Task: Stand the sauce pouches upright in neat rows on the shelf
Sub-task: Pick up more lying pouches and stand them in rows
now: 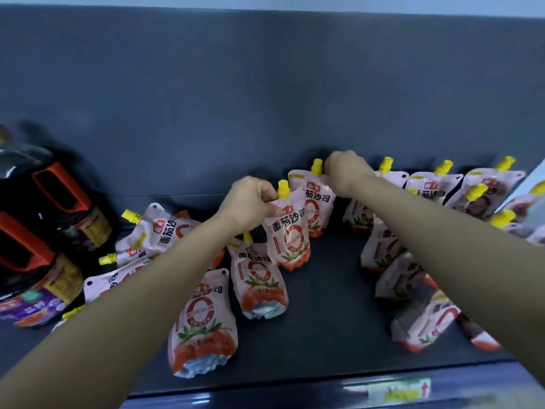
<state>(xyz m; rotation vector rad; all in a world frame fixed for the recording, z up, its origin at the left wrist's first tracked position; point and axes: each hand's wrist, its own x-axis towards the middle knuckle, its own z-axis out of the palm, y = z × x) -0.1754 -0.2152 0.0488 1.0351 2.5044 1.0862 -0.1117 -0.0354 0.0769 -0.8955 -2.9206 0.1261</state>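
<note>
Pink-and-white tomato sauce pouches with yellow caps are spread over a dark shelf (324,290). My left hand (247,202) pinches the top corner of one pouch (287,234), which it holds upright above the shelf's middle. Behind it, by the back wall, my right hand (345,171) grips the top of a second upright pouch (312,202) next to its cap. Two pouches (203,320) (258,278) lie flat in front. Several more lie heaped at the left (159,231). Others stand or lean at the right (427,187), partly hidden by my right forearm.
Two large dark bottles with red handles (44,219) stand at the shelf's left end. The grey back panel (265,98) rises behind the pouches. A price label (398,389) sits on the shelf's front edge. A pale divider (530,184) closes the right end.
</note>
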